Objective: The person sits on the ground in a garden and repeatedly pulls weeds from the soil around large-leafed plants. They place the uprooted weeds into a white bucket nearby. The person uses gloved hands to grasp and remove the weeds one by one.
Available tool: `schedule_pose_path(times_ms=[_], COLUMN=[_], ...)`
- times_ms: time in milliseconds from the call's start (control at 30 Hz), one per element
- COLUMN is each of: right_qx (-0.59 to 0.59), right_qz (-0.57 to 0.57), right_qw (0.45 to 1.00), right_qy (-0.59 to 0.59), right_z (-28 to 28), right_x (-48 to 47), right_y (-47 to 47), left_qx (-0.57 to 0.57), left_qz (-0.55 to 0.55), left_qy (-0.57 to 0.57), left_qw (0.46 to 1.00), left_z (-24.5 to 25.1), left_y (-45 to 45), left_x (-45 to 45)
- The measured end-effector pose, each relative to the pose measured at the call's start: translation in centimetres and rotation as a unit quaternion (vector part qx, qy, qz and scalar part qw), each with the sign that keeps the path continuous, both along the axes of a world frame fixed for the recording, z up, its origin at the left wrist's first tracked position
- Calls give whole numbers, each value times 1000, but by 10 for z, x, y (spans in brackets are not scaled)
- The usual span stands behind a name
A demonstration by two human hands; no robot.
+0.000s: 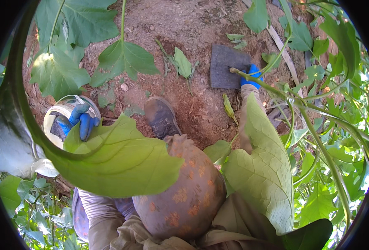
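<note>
My left hand [84, 121], in a blue glove, is at a white bucket [55, 111] on the left. Its fingers are curled, with a large green leaf [119, 162] partly in front of them; whether they grip anything is unclear. Something dark shows inside the bucket. My right hand [252, 76], also blue-gloved, is at the right edge of a dark square sheet [226, 65] low over the soil. A plant stem [275, 90] crosses in front of this hand, so its grip is partly hidden.
Broad leaves [125, 59] hang from stems at upper left. A dark shoe [162, 117] stands on brown soil [178, 22] near cut leaves [183, 64]. A pale strip [281, 47] lies at upper right. Dense foliage [315, 200] is on the right.
</note>
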State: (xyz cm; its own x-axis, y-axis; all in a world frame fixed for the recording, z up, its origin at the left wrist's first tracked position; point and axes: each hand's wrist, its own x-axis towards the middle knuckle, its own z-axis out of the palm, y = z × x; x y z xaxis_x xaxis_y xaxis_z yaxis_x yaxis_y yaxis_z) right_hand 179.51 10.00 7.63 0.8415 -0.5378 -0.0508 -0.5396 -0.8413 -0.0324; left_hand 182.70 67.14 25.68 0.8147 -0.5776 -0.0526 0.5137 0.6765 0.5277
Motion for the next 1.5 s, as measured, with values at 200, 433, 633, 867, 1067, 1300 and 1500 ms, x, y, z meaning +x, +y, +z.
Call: schedule_pose_path(times_ms=[200, 433, 633, 867, 1067, 1300, 1500], right_qx=[237, 150, 82, 157, 245, 372, 501], right_qz=[-89, 8, 35, -171, -109, -85, 0], right_qw=[964, 987, 988, 969, 962, 890, 751], right_qy=[-88, 61, 123, 85, -62, -250, -430], right_z=[-45, 6, 15, 18, -8, 24, 162], right_x=[-16, -22, -12, 16, -17, -77, -51], right_y=[-9, 54, 66, 95, 59, 116, 180], left_qx=[-11, 8, 33, 2, 0, 263, 497], left_qz=[-3, 17, 14, 13, 34, 204, 163], left_qy=[4, 8, 21, 16, 4, 74, -38], left_qw=[1000, 1000, 999, 1000, 999, 940, 852], left_z=[-3, 2, 1, -5, 8, 53, 134], left_y=[-2, -3, -5, -3, -14, -1, 35], left_x=[0, -1, -2, -10, -12, -45, -111])
